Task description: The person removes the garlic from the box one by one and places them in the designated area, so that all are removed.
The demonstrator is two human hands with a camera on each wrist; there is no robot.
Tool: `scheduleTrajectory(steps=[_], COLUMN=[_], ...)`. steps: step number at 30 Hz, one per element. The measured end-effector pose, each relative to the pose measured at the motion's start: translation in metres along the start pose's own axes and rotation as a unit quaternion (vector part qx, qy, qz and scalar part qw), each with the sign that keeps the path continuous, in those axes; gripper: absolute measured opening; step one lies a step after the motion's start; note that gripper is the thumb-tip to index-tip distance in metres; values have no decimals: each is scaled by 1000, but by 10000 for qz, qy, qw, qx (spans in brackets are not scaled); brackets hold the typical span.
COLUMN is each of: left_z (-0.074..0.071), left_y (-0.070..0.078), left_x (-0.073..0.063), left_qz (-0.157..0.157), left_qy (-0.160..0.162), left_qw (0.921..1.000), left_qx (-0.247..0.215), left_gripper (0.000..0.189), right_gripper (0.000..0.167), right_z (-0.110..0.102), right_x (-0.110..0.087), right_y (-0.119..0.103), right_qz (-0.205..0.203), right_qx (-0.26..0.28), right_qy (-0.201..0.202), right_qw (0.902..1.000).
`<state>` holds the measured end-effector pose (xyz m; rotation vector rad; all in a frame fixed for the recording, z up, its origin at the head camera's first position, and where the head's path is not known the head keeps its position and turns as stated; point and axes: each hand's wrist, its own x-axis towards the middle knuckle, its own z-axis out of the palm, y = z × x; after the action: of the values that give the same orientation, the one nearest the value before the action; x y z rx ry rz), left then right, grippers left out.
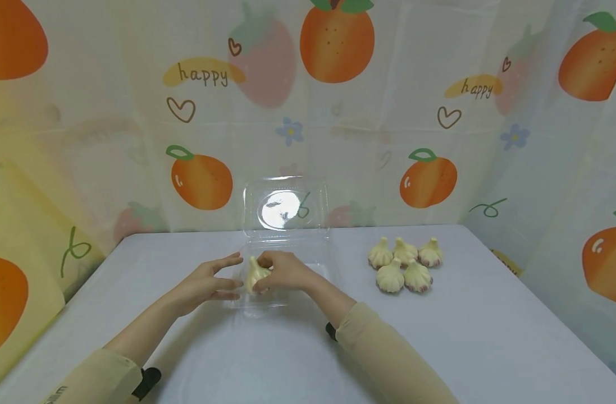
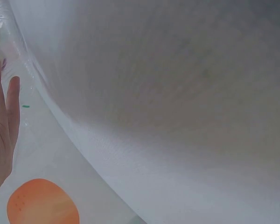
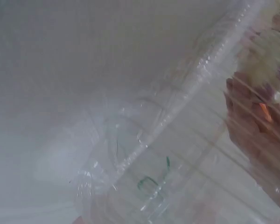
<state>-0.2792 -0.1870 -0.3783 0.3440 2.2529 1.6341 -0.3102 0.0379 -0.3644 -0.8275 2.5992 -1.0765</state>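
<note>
A clear plastic clamshell container stands in the middle of the table, its lid raised at the back. Inside its left part is a pale garlic bulb, stem up, which my right hand pinches between thumb and fingers. My left hand is at the container's left side, fingers extended toward the bulb; whether it touches the wall I cannot tell. In the left wrist view, that hand shows at the left edge. Through clear plastic in the right wrist view, the purple-marked bulb appears, partly blurred.
Several more garlic bulbs sit in two rows on the right of the white table. Behind the table hangs a curtain printed with oranges and strawberries.
</note>
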Motion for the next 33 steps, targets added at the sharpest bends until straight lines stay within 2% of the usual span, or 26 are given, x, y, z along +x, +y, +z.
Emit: scheduleTrajectory(steps=[9, 16, 33], left_z=[1, 1, 4], left_y=[0, 0, 1], left_x=[0, 0, 0], left_qz=[-7, -2, 35], left_qy=[2, 20, -12], left_qw=[10000, 10000, 10000], left_qx=[7, 10, 4], left_gripper=[72, 73, 73], right_gripper=[48, 49, 47], right_z=[-11, -19, -40], right_x=[-2, -7, -16], right_y=[5, 11, 27], right_qz=[-14, 30, 133], right_qx=[-8, 261, 414], right_qy=[164, 251, 454], right_qw=[9999, 9993, 9980])
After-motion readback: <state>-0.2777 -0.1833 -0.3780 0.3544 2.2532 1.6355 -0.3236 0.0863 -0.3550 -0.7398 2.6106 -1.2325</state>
